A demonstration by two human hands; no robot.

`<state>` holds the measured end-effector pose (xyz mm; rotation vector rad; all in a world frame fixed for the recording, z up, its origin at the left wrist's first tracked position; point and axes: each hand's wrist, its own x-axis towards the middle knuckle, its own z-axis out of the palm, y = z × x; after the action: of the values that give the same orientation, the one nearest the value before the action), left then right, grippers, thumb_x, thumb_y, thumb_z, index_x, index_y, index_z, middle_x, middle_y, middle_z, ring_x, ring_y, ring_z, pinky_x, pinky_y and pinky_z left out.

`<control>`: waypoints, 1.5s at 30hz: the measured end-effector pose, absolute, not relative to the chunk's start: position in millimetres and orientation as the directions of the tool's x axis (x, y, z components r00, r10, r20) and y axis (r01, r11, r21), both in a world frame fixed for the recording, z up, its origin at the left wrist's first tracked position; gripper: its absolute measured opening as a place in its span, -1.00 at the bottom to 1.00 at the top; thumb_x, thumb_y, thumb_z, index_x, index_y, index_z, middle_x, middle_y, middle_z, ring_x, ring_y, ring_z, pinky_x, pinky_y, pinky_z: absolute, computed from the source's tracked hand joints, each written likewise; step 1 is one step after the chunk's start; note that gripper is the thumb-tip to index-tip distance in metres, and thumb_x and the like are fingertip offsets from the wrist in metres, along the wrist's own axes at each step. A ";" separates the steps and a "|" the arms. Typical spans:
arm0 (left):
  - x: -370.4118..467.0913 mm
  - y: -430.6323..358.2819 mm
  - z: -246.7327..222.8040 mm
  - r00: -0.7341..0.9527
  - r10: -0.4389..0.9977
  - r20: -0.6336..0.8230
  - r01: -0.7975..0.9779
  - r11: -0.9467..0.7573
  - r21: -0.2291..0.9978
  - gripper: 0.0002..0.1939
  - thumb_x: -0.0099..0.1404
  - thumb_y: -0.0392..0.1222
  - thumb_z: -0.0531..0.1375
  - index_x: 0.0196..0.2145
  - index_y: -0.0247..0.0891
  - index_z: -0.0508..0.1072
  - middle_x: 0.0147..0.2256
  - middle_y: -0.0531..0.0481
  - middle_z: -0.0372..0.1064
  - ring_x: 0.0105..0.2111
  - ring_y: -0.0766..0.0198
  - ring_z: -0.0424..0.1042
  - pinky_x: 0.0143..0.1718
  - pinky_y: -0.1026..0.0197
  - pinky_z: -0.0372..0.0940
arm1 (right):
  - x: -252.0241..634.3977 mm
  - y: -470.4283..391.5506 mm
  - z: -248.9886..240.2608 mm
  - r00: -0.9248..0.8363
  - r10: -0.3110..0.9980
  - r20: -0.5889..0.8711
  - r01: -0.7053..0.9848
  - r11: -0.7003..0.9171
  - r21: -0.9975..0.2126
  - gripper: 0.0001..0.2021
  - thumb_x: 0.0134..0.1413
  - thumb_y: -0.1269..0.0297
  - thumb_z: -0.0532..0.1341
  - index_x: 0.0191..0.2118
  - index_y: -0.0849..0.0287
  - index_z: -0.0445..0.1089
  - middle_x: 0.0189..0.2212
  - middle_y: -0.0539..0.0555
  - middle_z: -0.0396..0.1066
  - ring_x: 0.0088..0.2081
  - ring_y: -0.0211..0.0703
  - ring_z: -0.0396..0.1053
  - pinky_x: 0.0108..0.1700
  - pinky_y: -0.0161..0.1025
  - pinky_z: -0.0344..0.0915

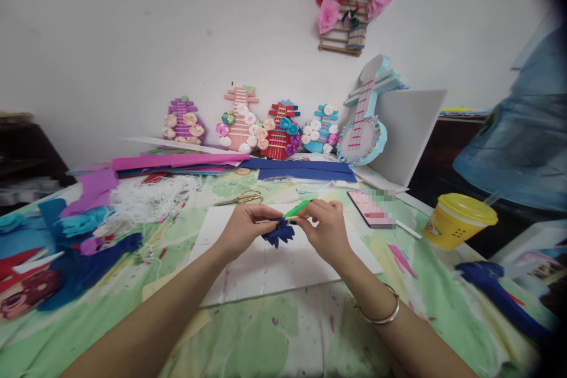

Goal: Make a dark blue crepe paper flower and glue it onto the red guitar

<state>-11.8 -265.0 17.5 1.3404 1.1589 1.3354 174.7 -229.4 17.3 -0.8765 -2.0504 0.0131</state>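
Over a white board [257, 277], my left hand [245, 230] is closed in a pinch on a dark blue crepe-paper flower [280, 236], whose fringed petals hang downward. From the other side my right hand [325, 230] pinches a bright green paper strip [297, 208] right above the flower's base. The two hands nearly meet; the exact join of strip and flower is hidden by fingertips. Gold-handled scissors [248, 196] lie behind my left hand at the board's far edge.
White string [155, 201] and coloured paper scraps [95, 189] lie left. Blue paper strips [305, 169] stretch across the back, before flower-decorated paper instruments [279, 136]. A phone [371, 209], a yellow lidded tub [460, 221] and a blue tape dispenser [500, 295] are at right.
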 end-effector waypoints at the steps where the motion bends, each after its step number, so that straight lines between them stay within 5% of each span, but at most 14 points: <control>1: -11.7 -265.0 17.2 -0.021 0.985 0.170 0.027 -0.170 0.985 -0.78 -0.07 -0.25 0.34 -0.38 -0.33 0.56 -0.43 -0.07 0.53 -0.42 0.19 0.51 -0.42 0.25 0.40 | 174.8 -229.6 17.6 -0.380 0.588 0.714 0.575 0.755 -0.316 -0.85 0.07 0.29 0.21 -0.48 0.17 0.34 -0.46 -0.04 0.43 -0.39 -0.27 0.30 -0.20 -0.20 -0.08; 13: -7.6 -263.5 10.2 -0.010 0.950 0.313 0.187 -0.306 0.934 -0.84 0.00 -0.31 0.28 -0.37 -0.31 0.57 -0.38 -0.08 0.53 -0.35 0.16 0.50 -0.39 0.21 0.42 | 167.7 -230.2 14.5 -0.366 0.724 0.585 0.664 0.643 -0.380 -0.66 0.09 0.10 0.17 -0.60 0.18 0.37 -0.62 -0.05 0.36 -0.44 -0.26 0.24 -0.27 -0.20 -0.16; 25: -13.3 -264.2 16.7 0.029 0.953 0.301 0.241 -0.299 0.923 -0.81 0.04 -0.16 0.30 -0.37 -0.28 0.59 -0.38 -0.10 0.54 -0.37 0.15 0.50 -0.35 0.19 0.40 | 167.1 -232.7 14.0 -0.333 0.657 0.676 0.637 0.686 -0.352 -0.72 0.06 0.11 0.20 -0.56 0.17 0.35 -0.56 -0.03 0.39 -0.37 -0.21 0.26 -0.21 -0.17 -0.14; 37: -16.4 -268.2 30.5 0.188 0.912 0.364 0.516 -0.407 0.754 -0.86 0.12 -0.31 0.19 -0.38 -0.26 0.56 -0.40 -0.02 0.53 -0.38 0.24 0.47 -0.30 0.24 0.32 | 166.0 -235.3 9.2 -0.371 0.461 0.806 0.651 0.748 -0.129 -0.78 0.04 0.18 0.24 -0.52 0.17 0.33 -0.52 -0.03 0.37 -0.37 -0.22 0.22 -0.13 -0.13 -0.14; 45: -17.6 -271.5 32.1 0.299 0.875 0.381 0.495 -0.483 0.722 -0.89 0.08 -0.35 0.14 -0.37 -0.24 0.34 -0.41 0.05 0.39 -0.39 0.32 0.40 -0.31 0.29 0.29 | 168.1 -236.6 12.9 -0.526 0.402 0.750 0.589 0.808 -0.021 -0.86 0.11 0.23 0.16 -0.41 0.14 0.37 -0.46 0.01 0.37 -0.31 -0.17 0.21 -0.10 -0.11 -0.11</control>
<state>-17.6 -271.5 32.1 2.0978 1.2172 1.0636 168.1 -236.6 12.9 -0.7263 -2.1954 -0.3004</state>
